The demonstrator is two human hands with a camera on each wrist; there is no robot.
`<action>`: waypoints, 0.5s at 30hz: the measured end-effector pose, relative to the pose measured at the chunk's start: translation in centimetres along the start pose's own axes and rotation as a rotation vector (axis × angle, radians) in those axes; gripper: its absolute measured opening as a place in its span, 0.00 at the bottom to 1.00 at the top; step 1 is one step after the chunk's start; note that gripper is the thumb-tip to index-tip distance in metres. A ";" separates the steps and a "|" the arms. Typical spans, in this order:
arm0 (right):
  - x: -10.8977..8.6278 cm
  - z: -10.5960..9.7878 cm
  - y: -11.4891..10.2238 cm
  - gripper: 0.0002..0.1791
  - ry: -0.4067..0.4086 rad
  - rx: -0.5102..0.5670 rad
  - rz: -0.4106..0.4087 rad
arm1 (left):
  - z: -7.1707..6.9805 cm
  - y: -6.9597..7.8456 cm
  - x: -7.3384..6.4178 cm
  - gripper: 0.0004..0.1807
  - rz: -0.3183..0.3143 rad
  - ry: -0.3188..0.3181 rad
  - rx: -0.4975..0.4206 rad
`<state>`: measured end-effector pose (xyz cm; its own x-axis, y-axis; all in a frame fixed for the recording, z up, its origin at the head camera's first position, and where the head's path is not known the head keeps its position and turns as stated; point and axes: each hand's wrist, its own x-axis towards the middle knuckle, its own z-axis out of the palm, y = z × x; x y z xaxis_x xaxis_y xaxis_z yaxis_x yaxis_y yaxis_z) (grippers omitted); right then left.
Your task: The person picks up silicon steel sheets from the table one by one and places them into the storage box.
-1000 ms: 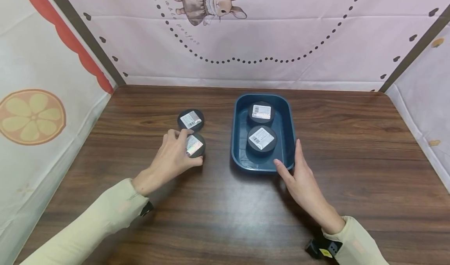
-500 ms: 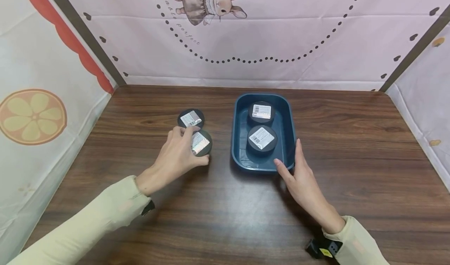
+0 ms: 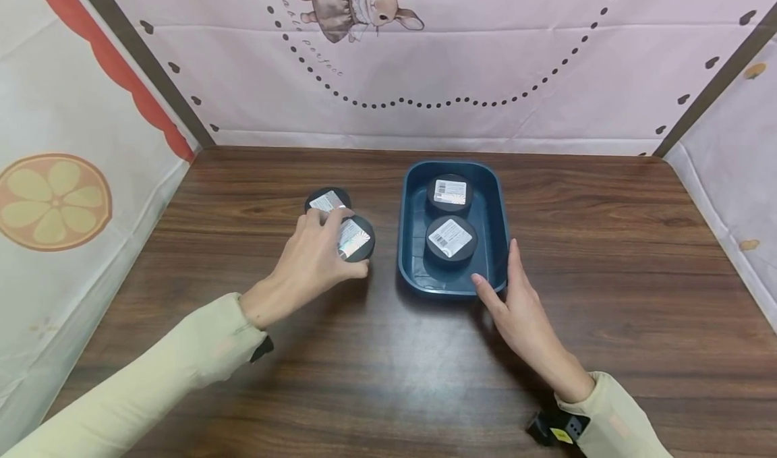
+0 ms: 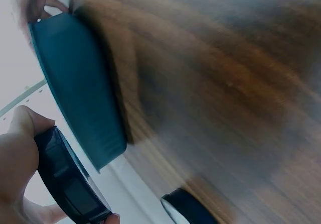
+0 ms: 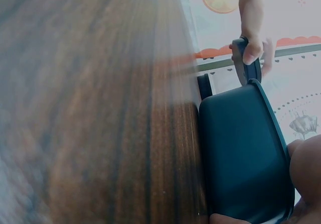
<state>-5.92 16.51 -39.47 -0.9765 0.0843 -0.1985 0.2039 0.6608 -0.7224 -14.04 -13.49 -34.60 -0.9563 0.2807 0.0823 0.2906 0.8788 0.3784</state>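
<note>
My left hand (image 3: 309, 259) pinches a round black container (image 3: 358, 241) by its edge, thumb on the near side and fingers on the far side. A white label is on the container's top face. The left wrist view shows this container (image 4: 72, 179) raised off the table. Just behind it, a second labelled container (image 3: 328, 196) rests on the table, partly covered by my fingers. At right, my right hand (image 3: 525, 316) grips the near right corner of a blue tray (image 3: 419, 269), thumb over the rim. Two more round containers (image 3: 450, 193) lie inside the tray, one behind the other.
The brown wooden table (image 3: 607, 262) spreads around the tray. A pink cloth wall (image 3: 504, 67) with a rabbit print rises at the back, and printed white cloths (image 3: 54, 309) hang at both sides.
The left hand has carried its container off the table, rightward and slightly away from me, toward the tray. The right hand and the tray have kept their places.
</note>
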 end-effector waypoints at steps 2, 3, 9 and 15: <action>0.0 0.1 0.0 0.54 0.000 0.002 -0.003 | -0.3 0.1 0.2 0.45 -0.005 -0.006 -0.006; 0.0 0.1 0.0 0.54 0.000 0.003 -0.004 | -0.4 0.2 0.3 0.45 -0.008 -0.009 -0.009; -0.1 0.0 -0.1 0.54 -0.002 0.008 -0.003 | -0.8 1.3 0.9 0.45 0.003 -0.022 -0.002; 0.0 0.0 -0.1 0.53 -0.001 0.005 -0.001 | -0.4 2.3 1.4 0.44 0.026 -0.010 0.009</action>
<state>-5.90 16.45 -39.37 -0.9766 0.0823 -0.1985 0.2029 0.6574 -0.7257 -14.71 -11.26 -33.21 -0.9481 0.3070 0.0825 0.3152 0.8749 0.3676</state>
